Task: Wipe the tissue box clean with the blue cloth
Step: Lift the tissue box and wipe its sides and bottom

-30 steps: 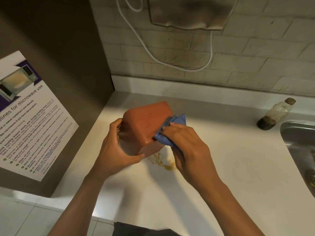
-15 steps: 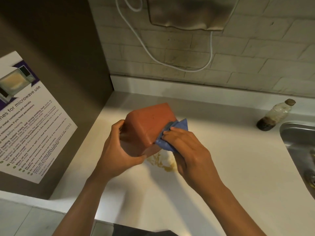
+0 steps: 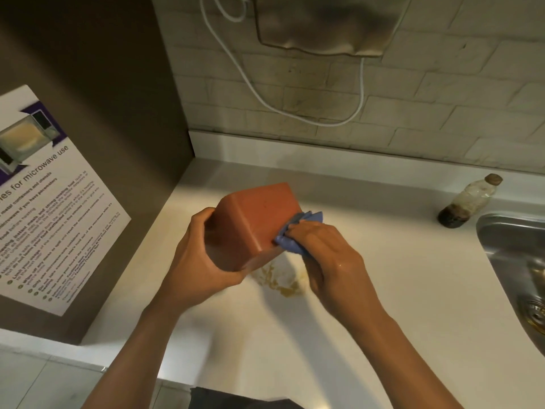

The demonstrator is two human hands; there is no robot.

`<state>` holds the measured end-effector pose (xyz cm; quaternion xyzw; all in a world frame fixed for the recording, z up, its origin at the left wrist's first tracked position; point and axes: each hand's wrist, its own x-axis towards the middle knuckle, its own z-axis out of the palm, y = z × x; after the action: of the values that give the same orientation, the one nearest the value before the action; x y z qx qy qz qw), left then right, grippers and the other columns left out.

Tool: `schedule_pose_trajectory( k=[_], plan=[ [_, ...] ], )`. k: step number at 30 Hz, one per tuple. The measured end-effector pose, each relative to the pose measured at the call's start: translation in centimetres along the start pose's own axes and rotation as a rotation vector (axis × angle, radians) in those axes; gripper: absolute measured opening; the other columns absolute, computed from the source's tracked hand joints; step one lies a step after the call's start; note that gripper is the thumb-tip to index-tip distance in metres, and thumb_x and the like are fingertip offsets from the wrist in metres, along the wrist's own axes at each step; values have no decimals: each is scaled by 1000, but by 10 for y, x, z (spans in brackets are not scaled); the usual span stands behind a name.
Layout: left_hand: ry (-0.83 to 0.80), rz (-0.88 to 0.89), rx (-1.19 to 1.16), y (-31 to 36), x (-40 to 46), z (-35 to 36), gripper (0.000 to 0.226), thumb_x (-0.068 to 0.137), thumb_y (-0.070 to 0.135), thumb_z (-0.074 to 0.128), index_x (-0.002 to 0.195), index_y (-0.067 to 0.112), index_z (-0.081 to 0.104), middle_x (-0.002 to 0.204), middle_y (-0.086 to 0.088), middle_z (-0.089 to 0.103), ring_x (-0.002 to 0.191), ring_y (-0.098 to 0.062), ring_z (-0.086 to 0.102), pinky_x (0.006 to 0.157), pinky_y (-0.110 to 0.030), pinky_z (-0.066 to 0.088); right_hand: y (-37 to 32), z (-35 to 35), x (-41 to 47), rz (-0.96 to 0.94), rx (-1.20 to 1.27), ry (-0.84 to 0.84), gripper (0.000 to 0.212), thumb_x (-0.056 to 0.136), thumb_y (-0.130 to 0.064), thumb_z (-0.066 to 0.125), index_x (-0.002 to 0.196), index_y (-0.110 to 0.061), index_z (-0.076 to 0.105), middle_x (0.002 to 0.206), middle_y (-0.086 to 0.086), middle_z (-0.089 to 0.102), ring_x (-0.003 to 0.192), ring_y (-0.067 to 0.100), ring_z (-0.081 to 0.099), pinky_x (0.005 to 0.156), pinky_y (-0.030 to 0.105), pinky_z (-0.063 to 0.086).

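My left hand point(image 3: 194, 261) grips the terracotta-red cube-shaped tissue box point(image 3: 250, 222), tilted and lifted off the white bench point(image 3: 383, 290). My right hand point(image 3: 327, 255) pinches the crumpled blue cloth point(image 3: 295, 236) against its right face. Below lies a yellowish spill point(image 3: 280, 281); I judge a dipping cloth could smear it onto the box.

Left hand point(image 3: 197, 261) curled in a grip; right hand point(image 3: 330, 255) fingers bent, pinching.

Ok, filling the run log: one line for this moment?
step: wiping | left hand: holds tissue box tilted above counter | right hand: presses blue cloth on box's right side
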<state>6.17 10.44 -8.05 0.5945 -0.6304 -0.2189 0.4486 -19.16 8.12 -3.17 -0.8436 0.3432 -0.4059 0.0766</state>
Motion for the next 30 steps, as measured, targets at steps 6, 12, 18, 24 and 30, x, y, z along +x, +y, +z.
schedule_pose_trajectory(
  k=[6,12,18,24,30],
  plan=[
    [-1,1,5,4,4,-2,119,43,61,95,139,59,27,139,23,49,120,0,57,83,-12,48,-18,5,22,-17,28,86,21,101,-15,56,116,-10,69,114,0,67,111,14,59,102,23,43],
    [8,24,63,6,3,-10,115,44,62,90,137,64,23,135,26,44,118,5,53,81,-6,42,-24,6,4,-42,26,26,22,94,-7,64,115,-9,68,114,1,66,111,13,58,102,19,40],
    [1,11,73,7,-2,-7,118,44,62,94,141,59,26,135,37,41,119,16,47,75,2,43,-21,-1,32,29,28,42,29,91,-7,67,119,-16,70,115,-3,68,107,15,62,95,32,49],
    [24,14,113,5,2,-16,116,43,66,88,139,62,24,133,43,36,117,19,46,75,-1,41,-37,8,17,-42,36,1,24,94,-6,60,116,-9,70,114,2,68,110,17,60,96,28,48],
    [4,-5,154,5,-6,-11,119,42,61,93,142,57,29,132,35,42,116,16,48,72,-2,41,-22,1,21,96,92,27,28,94,-9,59,119,-15,70,116,-2,67,106,15,61,88,35,53]
  ],
)
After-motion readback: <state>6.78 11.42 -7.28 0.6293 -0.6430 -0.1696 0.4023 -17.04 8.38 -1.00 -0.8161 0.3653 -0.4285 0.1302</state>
